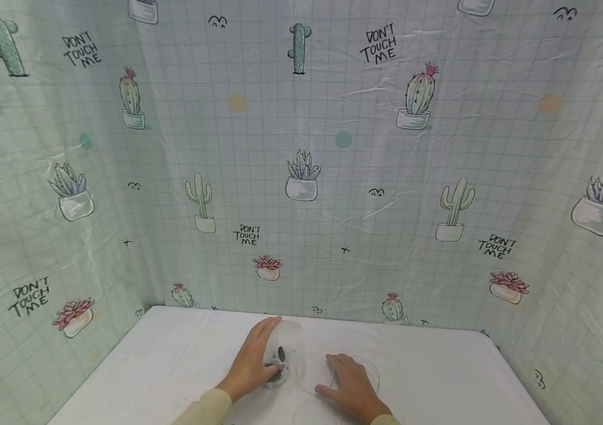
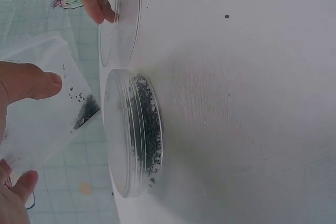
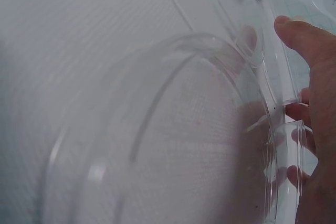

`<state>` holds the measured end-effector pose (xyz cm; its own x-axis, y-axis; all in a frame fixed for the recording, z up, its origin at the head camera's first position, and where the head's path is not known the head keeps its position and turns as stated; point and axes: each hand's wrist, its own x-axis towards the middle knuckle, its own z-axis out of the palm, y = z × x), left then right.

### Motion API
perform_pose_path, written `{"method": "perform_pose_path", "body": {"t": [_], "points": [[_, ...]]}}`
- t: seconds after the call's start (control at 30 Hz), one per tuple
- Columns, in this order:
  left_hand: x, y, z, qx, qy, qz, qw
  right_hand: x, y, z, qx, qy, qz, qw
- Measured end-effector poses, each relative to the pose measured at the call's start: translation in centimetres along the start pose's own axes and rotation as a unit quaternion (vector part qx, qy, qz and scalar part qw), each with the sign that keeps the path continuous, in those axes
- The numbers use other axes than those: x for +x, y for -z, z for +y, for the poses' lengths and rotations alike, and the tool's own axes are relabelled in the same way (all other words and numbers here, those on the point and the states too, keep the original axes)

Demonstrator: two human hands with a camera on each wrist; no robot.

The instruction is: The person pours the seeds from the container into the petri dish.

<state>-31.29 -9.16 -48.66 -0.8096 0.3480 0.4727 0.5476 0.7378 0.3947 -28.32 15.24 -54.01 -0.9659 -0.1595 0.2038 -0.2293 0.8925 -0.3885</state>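
My left hand (image 1: 250, 365) holds a clear plastic bag (image 1: 293, 341) tilted above the table. Dark granules (image 2: 86, 112) have gathered in the bag's lower corner, and its thumb (image 2: 34, 82) lies against the film. Below the bag stands a clear round dish (image 2: 123, 135) with dark granules inside; whether a lid covers it I cannot tell. My right hand (image 1: 351, 385) rests at several clear round dishes (image 1: 375, 378) to the right, thumb spread away from the fingers. In the right wrist view, the fingers touch the clear rims, and one large dish (image 3: 194, 119) fills the foreground.
The white tabletop (image 1: 439, 378) carries a few stray dark granules (image 2: 227, 16). More clear dishes (image 1: 314, 413) lie at the near edge of the head view. A curtain (image 1: 301, 224) with cactus prints encloses the table at the back and both sides.
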Motion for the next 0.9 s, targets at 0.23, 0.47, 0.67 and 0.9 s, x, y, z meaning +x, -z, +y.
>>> {"method": "perform_pose_path", "body": {"t": [0.23,0.47,0.67,0.9], "points": [[0.25,-0.07,0.2,0.007,-0.019,-0.008,0.9998,0.12,-0.07,0.06,-0.007,0.003,0.002,1.0],[0.43,-0.3,0.3,0.03,-0.034,-0.014,0.9989,0.07,-0.04,-0.1,-0.007,-0.007,-0.001,1.0],[0.48,-0.34,0.58,0.054,-0.05,-0.018,0.9971,0.1,-0.05,-0.06,-0.002,-0.006,-0.004,1.0],[0.55,-0.41,0.88,0.082,-0.08,-0.013,0.9933,0.08,-0.05,0.06,-0.002,-0.002,-0.004,1.0]]}}
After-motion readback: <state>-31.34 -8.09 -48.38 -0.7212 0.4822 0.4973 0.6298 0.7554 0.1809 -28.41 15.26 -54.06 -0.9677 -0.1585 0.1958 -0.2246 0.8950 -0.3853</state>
